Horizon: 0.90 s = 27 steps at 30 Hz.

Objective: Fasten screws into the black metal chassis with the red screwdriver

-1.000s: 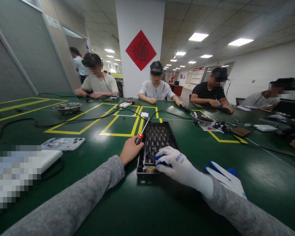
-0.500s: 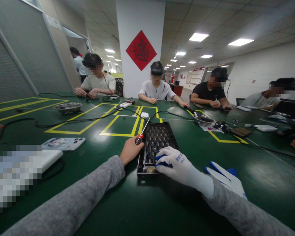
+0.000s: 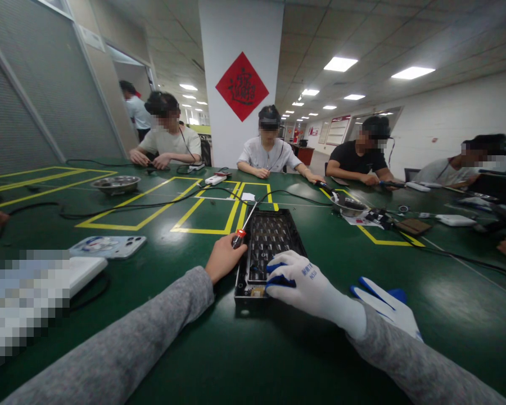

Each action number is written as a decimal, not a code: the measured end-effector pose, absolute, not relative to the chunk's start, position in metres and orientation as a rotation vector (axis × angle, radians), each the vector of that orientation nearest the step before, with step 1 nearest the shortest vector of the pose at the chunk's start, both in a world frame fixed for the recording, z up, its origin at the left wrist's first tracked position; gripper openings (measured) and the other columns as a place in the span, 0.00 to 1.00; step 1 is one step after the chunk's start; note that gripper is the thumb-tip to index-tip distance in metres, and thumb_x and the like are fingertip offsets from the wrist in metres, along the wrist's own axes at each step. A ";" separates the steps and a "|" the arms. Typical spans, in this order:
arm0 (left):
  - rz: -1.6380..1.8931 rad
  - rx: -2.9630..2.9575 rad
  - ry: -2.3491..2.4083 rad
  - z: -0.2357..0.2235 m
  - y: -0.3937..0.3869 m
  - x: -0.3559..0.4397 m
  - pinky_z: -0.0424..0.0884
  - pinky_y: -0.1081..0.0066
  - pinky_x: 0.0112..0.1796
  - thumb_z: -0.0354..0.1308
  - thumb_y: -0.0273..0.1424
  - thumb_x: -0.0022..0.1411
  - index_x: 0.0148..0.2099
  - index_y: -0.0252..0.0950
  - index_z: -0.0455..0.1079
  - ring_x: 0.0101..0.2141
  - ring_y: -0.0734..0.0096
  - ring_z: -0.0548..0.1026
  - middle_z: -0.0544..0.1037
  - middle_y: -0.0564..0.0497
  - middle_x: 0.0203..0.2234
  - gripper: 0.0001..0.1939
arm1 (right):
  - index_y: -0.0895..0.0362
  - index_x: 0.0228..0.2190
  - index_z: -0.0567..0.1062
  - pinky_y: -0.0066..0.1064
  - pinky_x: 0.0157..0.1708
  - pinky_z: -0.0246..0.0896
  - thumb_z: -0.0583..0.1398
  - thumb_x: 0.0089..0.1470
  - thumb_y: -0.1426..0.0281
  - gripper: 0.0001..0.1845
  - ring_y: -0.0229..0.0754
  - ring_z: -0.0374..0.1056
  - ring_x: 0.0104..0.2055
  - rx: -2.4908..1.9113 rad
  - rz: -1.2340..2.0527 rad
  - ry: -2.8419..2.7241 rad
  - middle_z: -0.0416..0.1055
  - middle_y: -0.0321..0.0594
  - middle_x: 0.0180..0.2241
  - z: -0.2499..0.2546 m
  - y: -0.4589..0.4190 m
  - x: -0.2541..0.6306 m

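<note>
In front of me on the green table lies an open black case (image 3: 274,222) with rows of dark, shiny pieces inside. My left hand (image 3: 223,256) is bare and wrapped round the handle of a screwdriver (image 3: 238,238), red and black. Its metal shaft slants up and away along the case's left edge. My right hand (image 3: 301,281) wears a white glove with blue palm coating. Its bent fingers and thumb reach onto the near right part of the case; what lies between the fingertips is hidden. A yellowish piece (image 3: 258,292) shows at the case's near end.
A loose glove (image 3: 388,306) lies to the right. A phone (image 3: 109,247) and a white device (image 3: 88,271) are on the left. Cables (image 3: 152,206) cross the table beyond the case, near metal bowls (image 3: 116,185). Several people sit around the far side.
My hands, the screwdriver and the case stay practically where they were. The person at the far left has shifted slightly to the right.
</note>
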<state>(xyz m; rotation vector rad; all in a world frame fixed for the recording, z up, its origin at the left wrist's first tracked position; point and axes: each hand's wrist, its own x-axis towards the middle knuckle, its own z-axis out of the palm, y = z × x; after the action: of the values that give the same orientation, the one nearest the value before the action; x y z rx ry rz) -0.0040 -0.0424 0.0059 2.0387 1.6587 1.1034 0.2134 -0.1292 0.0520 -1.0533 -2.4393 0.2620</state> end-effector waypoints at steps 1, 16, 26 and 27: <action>1.107 2.039 1.656 0.006 -0.042 -0.004 0.60 0.73 0.28 0.52 0.31 0.52 0.27 0.34 0.65 0.25 0.70 0.68 0.71 0.53 0.22 0.05 | 0.52 0.32 0.78 0.38 0.48 0.57 0.59 0.51 0.60 0.11 0.43 0.62 0.47 -1.051 0.255 -2.446 0.69 0.39 0.43 0.051 -0.129 0.213; 1.116 2.046 1.653 0.006 -0.043 -0.004 0.60 0.73 0.29 0.52 0.30 0.52 0.27 0.34 0.65 0.25 0.70 0.69 0.72 0.53 0.22 0.05 | 0.51 0.31 0.78 0.38 0.49 0.56 0.58 0.53 0.63 0.09 0.42 0.62 0.47 -1.026 0.265 -2.468 0.69 0.37 0.44 0.051 -0.127 0.214; 1.100 2.026 1.645 0.005 -0.041 -0.004 0.59 0.73 0.28 0.52 0.30 0.52 0.28 0.34 0.66 0.25 0.70 0.68 0.71 0.53 0.22 0.05 | 0.52 0.32 0.78 0.38 0.49 0.56 0.59 0.53 0.62 0.10 0.42 0.62 0.47 -1.023 0.222 -2.472 0.69 0.38 0.43 0.049 -0.126 0.213; 1.105 2.027 1.641 0.005 -0.041 -0.004 0.59 0.73 0.28 0.52 0.30 0.52 0.28 0.34 0.65 0.25 0.71 0.68 0.71 0.53 0.22 0.05 | 0.52 0.32 0.78 0.38 0.49 0.56 0.59 0.53 0.62 0.09 0.42 0.62 0.47 -1.024 0.224 -2.472 0.69 0.38 0.43 0.049 -0.126 0.213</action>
<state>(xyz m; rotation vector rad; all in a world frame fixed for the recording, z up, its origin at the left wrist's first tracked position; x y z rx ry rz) -0.0044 -0.0407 0.0049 2.0274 1.6415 1.1047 0.2135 -0.1263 0.0485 -1.0238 -2.4725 0.2242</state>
